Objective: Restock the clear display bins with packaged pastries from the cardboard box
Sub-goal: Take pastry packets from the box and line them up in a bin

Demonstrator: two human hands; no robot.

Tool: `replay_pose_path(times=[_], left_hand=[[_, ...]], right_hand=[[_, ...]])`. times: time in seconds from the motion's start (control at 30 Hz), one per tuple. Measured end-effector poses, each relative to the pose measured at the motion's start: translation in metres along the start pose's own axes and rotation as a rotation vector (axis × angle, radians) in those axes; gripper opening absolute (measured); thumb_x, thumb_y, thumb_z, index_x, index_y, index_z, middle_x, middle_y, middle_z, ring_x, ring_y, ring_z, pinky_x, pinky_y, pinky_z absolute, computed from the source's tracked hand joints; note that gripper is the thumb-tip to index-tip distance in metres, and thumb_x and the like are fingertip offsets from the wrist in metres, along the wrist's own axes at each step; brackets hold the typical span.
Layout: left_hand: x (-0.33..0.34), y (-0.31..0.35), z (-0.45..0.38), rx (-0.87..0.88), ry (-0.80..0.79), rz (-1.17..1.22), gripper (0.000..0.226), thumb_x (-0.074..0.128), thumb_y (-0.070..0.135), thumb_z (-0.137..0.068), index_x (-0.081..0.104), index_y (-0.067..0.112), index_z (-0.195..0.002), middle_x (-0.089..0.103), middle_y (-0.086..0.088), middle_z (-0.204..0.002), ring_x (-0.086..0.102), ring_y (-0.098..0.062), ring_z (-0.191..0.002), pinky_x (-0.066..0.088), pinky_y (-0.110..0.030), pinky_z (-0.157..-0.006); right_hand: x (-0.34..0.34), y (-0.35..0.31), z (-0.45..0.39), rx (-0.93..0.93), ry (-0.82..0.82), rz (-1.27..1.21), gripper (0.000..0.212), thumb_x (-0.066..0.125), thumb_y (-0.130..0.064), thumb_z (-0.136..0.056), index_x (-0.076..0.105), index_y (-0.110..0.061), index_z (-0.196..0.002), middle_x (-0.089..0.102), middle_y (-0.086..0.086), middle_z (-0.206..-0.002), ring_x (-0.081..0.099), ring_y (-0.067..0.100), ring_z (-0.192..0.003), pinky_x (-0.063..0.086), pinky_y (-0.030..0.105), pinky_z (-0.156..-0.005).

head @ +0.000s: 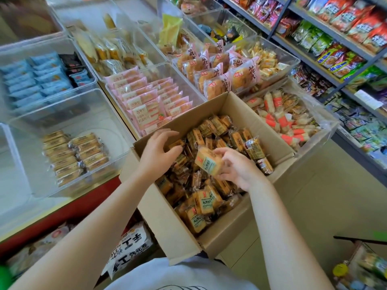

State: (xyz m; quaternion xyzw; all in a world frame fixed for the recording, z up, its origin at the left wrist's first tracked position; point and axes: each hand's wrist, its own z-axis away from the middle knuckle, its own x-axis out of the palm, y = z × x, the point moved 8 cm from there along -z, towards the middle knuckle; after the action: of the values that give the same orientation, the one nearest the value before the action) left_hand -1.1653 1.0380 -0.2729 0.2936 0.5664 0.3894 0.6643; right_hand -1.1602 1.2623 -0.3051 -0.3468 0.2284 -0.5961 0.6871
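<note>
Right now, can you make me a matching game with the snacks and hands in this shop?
Things:
1. right hand
2. left hand
3. blue packets
4. pink packets

Places or states:
A. in a clear bin just beyond the cardboard box
B. holding one packaged pastry
C. in a clear bin at the far left
D. reaching into the box, fingers curled over the pile

Pairs: 1-B, 2-D, 3-C, 4-A
</note>
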Motion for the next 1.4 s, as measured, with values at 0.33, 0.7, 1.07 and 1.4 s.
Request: replay_pose_path(times=[0.33,0.7,1.07,1.4], left_hand=[[-0.068,-0.006,0.028,-0.168,-0.014,0.74,0.017,0.064,0.021,-0.096,0.072,0.013,-0.108,0.077,-0.009,-0.091,0.067,-0.02,-0.073,0.058,-0.025,-0.065],[-0.192,-0.237,0.058,-0.525,0.591,0.169,0.025,0.054,0.026,-0.092,0.07,0.019,-0.109,0.065,-0.01,-0.117,0.061,-0.025,-0.107,0.048,-0.035,-0.088],[-0.183,-0.258,0.042,-0.575,0.464,-0.519,0.028,0.038,0.038,-0.095,0.058,0.018,-0.092,0.066,-0.005,-0.094,0.061,-0.028,-0.08,0.034,-0.033,-0.059],[-0.181,-0.259,0.039,-0.578,0.455,-0.522,0.03,0.039,0.037,-0.097,0.05,0.018,-0.076,0.042,0.008,-0.063,0.042,-0.017,-0.057,0.023,-0.029,-0.048]], right_hand=[[0.136,-0.06,0.001,-0.079,-0.383,-0.027,0.055,0.037,-0.048,-0.105,0.062,-0.004,-0.125,0.07,0.022,-0.106,0.069,0.035,-0.082,0.058,0.041,-0.072],[0.313,-0.095,-0.112,-0.381,-0.179,0.575,0.03,0.059,-0.03,-0.101,0.064,-0.002,-0.112,0.073,0.01,-0.09,0.064,0.022,-0.066,0.048,0.029,-0.054],[0.432,-0.043,-0.277,-0.503,-0.124,1.253,0.038,0.068,-0.022,-0.093,0.062,-0.024,-0.131,0.05,0.017,-0.137,0.057,0.03,-0.119,0.042,0.03,-0.105],[0.429,-0.01,-0.286,-0.38,-0.279,1.389,0.052,0.039,-0.024,-0.103,0.035,-0.033,-0.154,0.036,0.011,-0.153,0.048,0.034,-0.132,0.044,0.039,-0.105]])
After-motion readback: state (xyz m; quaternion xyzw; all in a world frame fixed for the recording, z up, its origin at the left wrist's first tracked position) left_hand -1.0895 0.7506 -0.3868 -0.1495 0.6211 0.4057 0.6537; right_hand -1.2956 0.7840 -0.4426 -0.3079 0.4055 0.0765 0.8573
